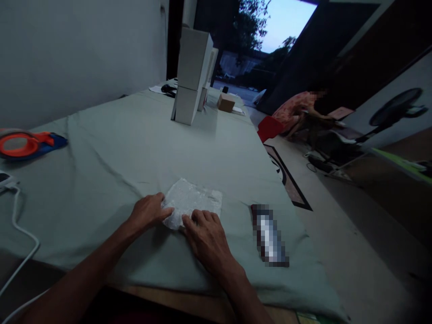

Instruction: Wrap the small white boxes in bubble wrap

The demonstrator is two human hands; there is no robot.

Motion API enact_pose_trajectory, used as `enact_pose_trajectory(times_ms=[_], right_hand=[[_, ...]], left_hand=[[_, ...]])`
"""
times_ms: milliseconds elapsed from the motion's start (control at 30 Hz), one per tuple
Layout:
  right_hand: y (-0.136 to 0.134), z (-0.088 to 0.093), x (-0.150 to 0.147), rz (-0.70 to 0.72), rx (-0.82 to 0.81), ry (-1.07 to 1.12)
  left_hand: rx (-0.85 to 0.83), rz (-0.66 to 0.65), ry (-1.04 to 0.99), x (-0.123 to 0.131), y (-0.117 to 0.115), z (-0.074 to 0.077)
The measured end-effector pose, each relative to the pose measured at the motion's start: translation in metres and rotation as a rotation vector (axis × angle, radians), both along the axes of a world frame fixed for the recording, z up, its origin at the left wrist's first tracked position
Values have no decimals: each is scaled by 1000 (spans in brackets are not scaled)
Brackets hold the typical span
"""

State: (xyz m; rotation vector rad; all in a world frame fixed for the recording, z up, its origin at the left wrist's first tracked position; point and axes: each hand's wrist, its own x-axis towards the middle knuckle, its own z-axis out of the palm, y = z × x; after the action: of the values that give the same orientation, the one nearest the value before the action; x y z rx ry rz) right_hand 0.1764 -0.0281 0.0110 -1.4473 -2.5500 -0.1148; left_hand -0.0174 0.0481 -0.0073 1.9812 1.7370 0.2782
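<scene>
A flat packet of clear, crinkled plastic that looks like bubble wrap (194, 196) lies on the cloth-covered table in front of me. My left hand (148, 210) grips its left edge, the thumb on top and the fingertips partly hidden at the far side. At the near edge, my right hand (205, 231) has its fingers bent over the plastic, with the thumb close to the left thumb. What the packet holds inside cannot be made out. To the right of my right hand rests a dark, blurred-out object like a phone (270, 236).
An orange and blue tape dispenser (30, 144) sits at left, near a white cable (15, 216). Tall white boxes (191, 76) and a small brown box (226, 103) stand farther back. Right of the table are a red chair (269, 129), a seated person (295, 110) and a fan (394, 108).
</scene>
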Motion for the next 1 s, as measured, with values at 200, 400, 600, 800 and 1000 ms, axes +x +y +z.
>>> enact_pose_trajectory(times_ms=[200,400,600,800,1000], right_hand=[[1,0,-1,-1,-11,-28],[-1,3,0,2,-34,2],[-11,9,15,15,-138,268],[-16,0,29,1,-91,488],[-23,-21,52,-408,-80,649]], left_hand=[[29,-53,-229,8,-4,5],[-86,-83,-517,33,-11,5],[-255,-281,-597,29,-21,23],[3,-565,-399,25,-31,31],[297,-570,-174,35,-36,17]])
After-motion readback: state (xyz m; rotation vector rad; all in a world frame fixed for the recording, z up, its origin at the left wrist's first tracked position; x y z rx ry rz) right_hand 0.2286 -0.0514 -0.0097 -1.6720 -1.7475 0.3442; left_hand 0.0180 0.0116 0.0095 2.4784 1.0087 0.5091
